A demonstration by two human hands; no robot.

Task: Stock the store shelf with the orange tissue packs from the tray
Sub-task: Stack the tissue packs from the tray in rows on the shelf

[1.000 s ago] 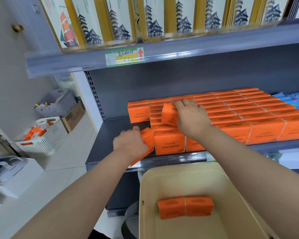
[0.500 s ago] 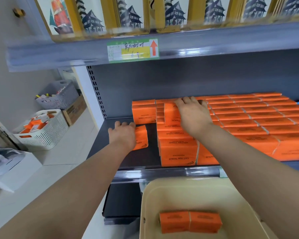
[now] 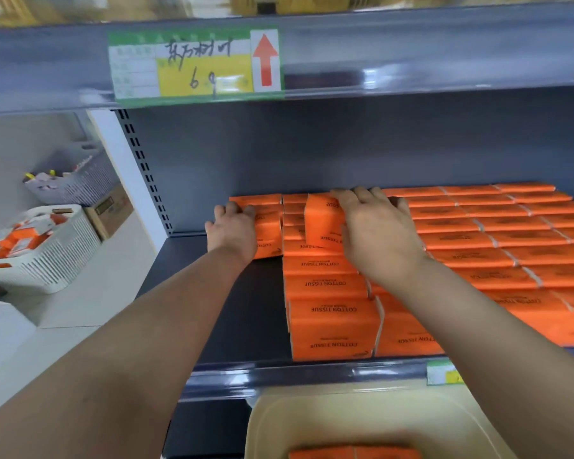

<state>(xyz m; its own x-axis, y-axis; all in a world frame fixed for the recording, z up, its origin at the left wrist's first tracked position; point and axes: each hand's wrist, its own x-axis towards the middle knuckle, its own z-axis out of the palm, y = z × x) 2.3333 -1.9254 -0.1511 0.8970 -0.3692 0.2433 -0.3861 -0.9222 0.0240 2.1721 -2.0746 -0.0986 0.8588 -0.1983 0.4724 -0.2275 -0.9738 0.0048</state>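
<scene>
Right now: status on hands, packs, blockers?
Left hand grips an end pack at the back left of the shelf. Right hand grips a tilted pack on the next column. Spare packs in the tray. Nothing blocking.

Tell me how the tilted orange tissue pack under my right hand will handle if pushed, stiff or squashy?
Probably squashy: the tilted pack is labelled tissue, so it should give under the right hand. Likely light for its size. It leans on the row of packs, so a push may tip it flat.
</scene>
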